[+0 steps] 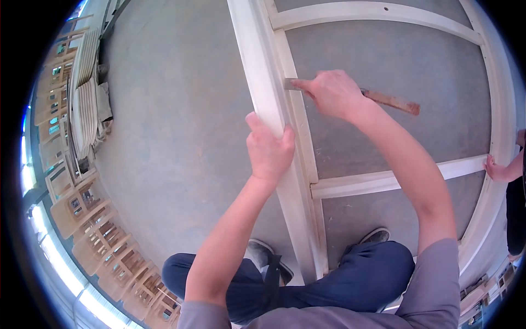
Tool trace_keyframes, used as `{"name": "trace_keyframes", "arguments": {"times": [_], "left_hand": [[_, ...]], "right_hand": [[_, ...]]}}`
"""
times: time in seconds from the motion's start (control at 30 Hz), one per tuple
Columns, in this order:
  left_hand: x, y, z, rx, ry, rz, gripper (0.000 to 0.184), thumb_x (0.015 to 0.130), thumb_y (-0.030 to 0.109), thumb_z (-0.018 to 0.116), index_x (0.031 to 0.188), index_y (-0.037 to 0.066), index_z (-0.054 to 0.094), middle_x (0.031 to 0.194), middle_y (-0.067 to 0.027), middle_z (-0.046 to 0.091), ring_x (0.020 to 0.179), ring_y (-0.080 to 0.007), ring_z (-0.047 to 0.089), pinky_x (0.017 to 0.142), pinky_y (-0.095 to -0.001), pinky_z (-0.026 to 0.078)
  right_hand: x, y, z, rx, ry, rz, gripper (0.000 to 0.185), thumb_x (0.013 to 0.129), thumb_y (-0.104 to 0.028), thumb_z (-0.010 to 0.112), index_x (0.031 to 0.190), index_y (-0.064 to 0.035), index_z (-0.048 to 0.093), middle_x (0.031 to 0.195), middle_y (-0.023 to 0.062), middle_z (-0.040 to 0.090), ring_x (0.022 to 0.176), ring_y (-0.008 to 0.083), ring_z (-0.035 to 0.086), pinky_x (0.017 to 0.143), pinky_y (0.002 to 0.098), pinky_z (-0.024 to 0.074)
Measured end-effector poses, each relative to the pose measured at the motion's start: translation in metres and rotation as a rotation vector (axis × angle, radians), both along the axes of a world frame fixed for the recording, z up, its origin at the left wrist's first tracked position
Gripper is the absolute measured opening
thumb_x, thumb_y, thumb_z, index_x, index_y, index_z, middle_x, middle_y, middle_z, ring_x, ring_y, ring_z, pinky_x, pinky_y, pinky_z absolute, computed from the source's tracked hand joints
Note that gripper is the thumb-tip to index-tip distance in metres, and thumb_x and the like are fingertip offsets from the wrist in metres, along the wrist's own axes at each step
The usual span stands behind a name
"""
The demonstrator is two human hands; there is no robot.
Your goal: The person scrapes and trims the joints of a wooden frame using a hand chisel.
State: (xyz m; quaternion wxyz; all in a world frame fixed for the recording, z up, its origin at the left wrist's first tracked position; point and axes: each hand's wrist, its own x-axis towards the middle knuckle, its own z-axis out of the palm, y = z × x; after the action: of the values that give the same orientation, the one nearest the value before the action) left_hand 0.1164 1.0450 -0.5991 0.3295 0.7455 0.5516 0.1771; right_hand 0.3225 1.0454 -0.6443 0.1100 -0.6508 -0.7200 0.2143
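A long pale wooden beam [260,71] runs from the top of the view down between my knees, along one side of a wooden frame. My left hand [269,148] is wrapped round this beam, thumb and fingers on opposite edges. In my right hand [335,94] is a chisel [392,102] with a worn wooden handle that sticks out to the right. Its flat metal blade points left, with the tip against the frame's side near the beam. My index finger lies along the blade, and the palm hides the middle of the tool.
Curved crosspiece [378,11] and straight crosspiece [378,183] join the frame's sides. At the right, another person's hand [497,169] touches the far rail [496,98]. Wooden chair parts [104,241] line the left, near stacked curved slats [85,104]. My shoes [376,236] are on the grey floor.
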Motion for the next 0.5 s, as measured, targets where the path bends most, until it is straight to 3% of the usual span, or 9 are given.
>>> {"name": "trace_keyframes", "arguments": {"times": [0.13, 0.33, 0.43, 0.5], "left_hand": [[-0.001, 0.001, -0.002, 0.006, 0.032, -0.009, 0.046, 0.083, 0.012, 0.068, 0.112, -0.004, 0.034, 0.083, -0.031, 0.066, 0.078, -0.0519, 0.065, 0.07, -0.0556, 0.052], [0.0, 0.0, 0.0, -0.018, -0.003, 0.002, 0.047, 0.083, 0.012, 0.068, 0.112, -0.005, 0.034, 0.084, -0.031, 0.066, 0.079, -0.0515, 0.066, 0.07, -0.055, 0.052], [0.0, 0.001, 0.0, -0.03, 0.042, 0.01, 0.048, 0.083, 0.011, 0.068, 0.113, -0.006, 0.034, 0.084, -0.0306, 0.067, 0.079, -0.0513, 0.066, 0.071, -0.0546, 0.052], [0.003, 0.002, 0.004, -0.081, 0.026, 0.04, 0.047, 0.084, 0.013, 0.069, 0.115, -0.006, 0.038, 0.093, -0.0302, 0.067, 0.087, -0.0481, 0.067, 0.077, -0.0511, 0.053]], "right_hand": [[0.003, 0.011, 0.008, -0.025, -0.049, 0.043, 0.037, 0.09, -0.009, 0.061, 0.121, -0.0227, 0.074, 0.08, 0.0149, 0.07, 0.076, 0.0344, 0.069, 0.067, 0.0471, 0.0552], [0.002, 0.033, 0.024, -0.062, -0.16, 0.156, 0.051, 0.078, 0.0, 0.061, 0.123, -0.0226, 0.074, 0.084, 0.013, 0.072, 0.083, 0.0325, 0.071, 0.074, 0.0441, 0.0572], [-0.006, 0.046, 0.042, -0.18, -0.278, 0.173, 0.038, 0.081, -0.004, 0.064, 0.113, -0.0203, 0.077, 0.091, 0.0116, 0.074, 0.091, 0.032, 0.072, 0.08, 0.043, 0.0573], [0.001, 0.044, 0.024, -0.144, -0.165, 0.114, 0.047, 0.079, -0.004, 0.065, 0.118, -0.0263, 0.075, 0.085, 0.0102, 0.072, 0.086, 0.0311, 0.07, 0.076, 0.0426, 0.0571]]}}
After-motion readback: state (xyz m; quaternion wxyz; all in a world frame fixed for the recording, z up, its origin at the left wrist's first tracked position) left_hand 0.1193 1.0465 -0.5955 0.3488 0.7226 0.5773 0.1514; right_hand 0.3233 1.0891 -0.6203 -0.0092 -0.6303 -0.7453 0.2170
